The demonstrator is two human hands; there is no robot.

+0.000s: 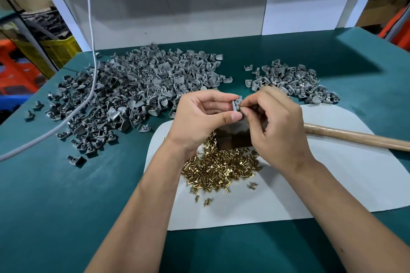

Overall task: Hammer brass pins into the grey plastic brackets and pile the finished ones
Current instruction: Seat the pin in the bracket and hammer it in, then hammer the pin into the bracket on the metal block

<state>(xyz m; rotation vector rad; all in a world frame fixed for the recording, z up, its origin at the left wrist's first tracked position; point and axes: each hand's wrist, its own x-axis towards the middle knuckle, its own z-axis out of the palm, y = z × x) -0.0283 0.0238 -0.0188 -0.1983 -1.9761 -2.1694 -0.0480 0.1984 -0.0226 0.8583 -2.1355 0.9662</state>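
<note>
Left hand pinches one grey bracket at frame centre, thumb and fingers curled round it. Right hand pinches a brass pin against the bracket. Loose pins heaped below on white sheet. Big bracket pile upper left, smaller pile upper right — wooden handle at right edge.

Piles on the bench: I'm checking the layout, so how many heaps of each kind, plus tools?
Grey bracket heaps: 2, a big one on the left and a smaller one on the right
Brass pin heaps: 1
Wooden tool handles: 1
Total: 4
</note>
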